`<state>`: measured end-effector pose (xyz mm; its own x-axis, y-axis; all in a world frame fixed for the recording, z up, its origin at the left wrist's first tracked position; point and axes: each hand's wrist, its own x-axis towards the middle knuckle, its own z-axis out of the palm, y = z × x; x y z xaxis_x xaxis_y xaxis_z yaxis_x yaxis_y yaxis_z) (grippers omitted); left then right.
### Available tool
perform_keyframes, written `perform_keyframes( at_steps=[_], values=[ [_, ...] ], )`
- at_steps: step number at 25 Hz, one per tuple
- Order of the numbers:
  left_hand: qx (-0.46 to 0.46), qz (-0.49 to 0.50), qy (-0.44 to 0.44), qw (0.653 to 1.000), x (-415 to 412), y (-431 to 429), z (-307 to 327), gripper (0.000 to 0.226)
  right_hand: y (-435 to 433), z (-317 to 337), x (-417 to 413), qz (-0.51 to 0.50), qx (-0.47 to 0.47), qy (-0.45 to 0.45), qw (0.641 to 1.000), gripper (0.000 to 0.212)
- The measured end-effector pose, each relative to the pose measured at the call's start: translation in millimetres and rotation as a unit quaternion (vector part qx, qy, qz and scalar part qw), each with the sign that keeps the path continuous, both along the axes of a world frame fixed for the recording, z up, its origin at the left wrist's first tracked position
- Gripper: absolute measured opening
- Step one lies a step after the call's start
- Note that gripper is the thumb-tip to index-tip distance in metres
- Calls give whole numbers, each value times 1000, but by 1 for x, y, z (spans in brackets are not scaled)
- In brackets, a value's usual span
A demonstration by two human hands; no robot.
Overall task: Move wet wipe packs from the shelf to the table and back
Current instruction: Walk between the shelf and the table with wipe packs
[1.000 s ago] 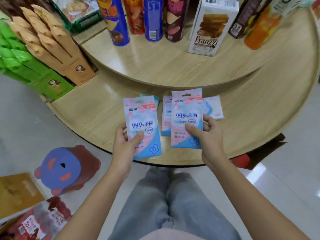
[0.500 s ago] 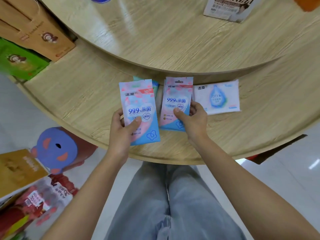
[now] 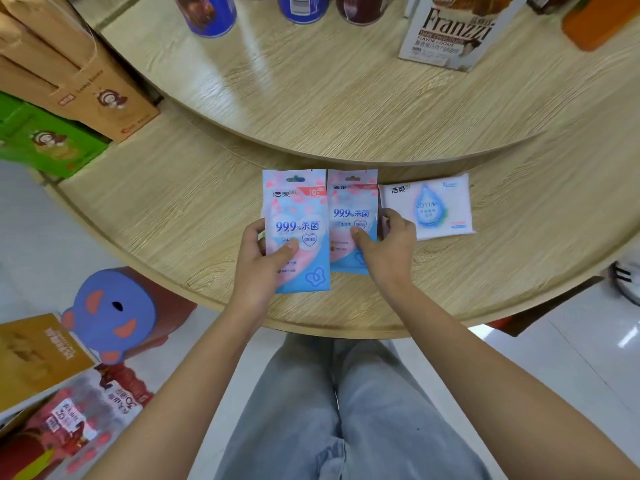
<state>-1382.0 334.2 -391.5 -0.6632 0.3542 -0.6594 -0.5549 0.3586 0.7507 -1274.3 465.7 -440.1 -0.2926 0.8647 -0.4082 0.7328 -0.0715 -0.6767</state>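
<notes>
The person stands at a round, two-tiered wooden display with a pack in each hand. The left hand [image 3: 258, 268] grips a pink-and-blue wet wipe pack [image 3: 298, 209] by its lower left part, thumb pressed on the printed front and fingers curled behind it. The pack is upright, facing the camera, above the lower tier [image 3: 166, 209].

Just to its right, edge to edge with it, is a second pink-and-blue wet wipe pack [image 3: 353, 202]. The right hand [image 3: 389, 252] pinches this one, thumb on the front and fingers wrapped round its right edge. It sits lower than the first and may lie on the wood or on further packs; a dark sliver at its right side is too unclear to settle that.

A white wet wipe pack [image 3: 438, 206] with a blue droplet lies flat on the lower tier, right of the second pack and close by the right hand's fingers.

On the far upper tier [image 3: 346, 105] stand a Franzzi biscuit box [image 3: 450, 36] at the right and a blue snack canister [image 3: 213, 12] further left. Brown cartons [image 3: 90, 84] and a green carton [image 3: 48, 147] sit at the far left. A blue bear-shaped stool [image 3: 110, 313] stands on the floor at the near left, and the person's jeans [image 3: 346, 410] fill the near middle.
</notes>
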Motion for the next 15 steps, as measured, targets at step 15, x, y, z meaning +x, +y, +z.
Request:
perform_keyframes(
  at_steps=[15],
  values=[
    [-181, -195, 274, 924, 40, 64, -53, 47, -2, 4, 12, -69, -73, 115, 988, 36]
  ],
)
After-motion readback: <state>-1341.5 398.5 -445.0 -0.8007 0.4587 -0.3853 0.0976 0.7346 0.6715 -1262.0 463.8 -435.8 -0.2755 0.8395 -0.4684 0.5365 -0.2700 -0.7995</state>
